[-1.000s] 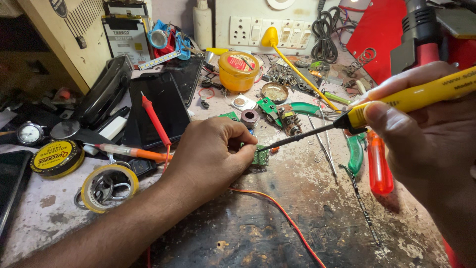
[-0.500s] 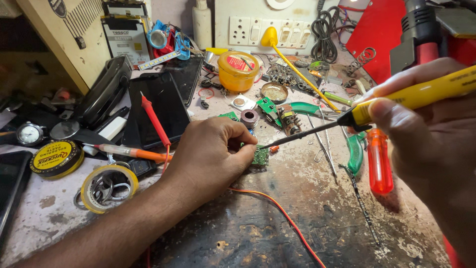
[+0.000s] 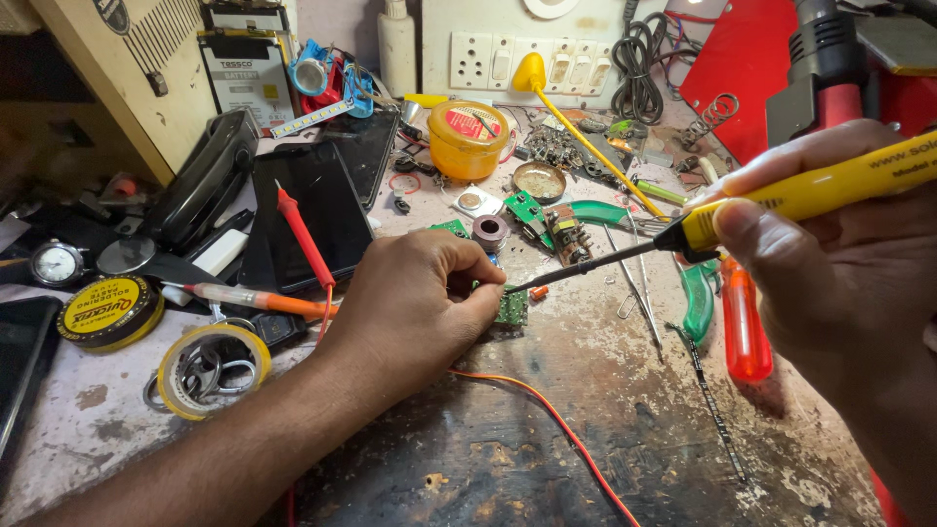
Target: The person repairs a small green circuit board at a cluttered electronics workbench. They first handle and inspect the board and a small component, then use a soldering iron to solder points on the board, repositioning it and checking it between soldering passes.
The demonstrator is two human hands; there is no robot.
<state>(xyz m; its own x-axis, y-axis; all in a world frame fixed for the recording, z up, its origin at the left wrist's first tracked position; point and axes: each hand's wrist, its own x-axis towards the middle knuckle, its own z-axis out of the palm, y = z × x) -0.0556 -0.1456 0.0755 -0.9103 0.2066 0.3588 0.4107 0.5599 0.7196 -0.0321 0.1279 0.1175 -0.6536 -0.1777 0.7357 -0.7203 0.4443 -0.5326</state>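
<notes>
Cluttered workbench (image 3: 586, 429), lidded orange jar (image 3: 468, 139), right hand (image 3: 839, 273) gripping soldering iron (image 3: 781, 200)

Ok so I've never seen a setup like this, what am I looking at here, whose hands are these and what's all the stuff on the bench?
This is one view from a camera worn on a person's head, looking down at their own bare hands over a cluttered workbench. The left hand pins a small green circuit board to the bench. The right hand holds a yellow soldering iron, its tip at the board's edge. Around them lie an orange wire, an orange-handled screwdriver, a roll of yellow tape, a round tin and a red probe.
</notes>
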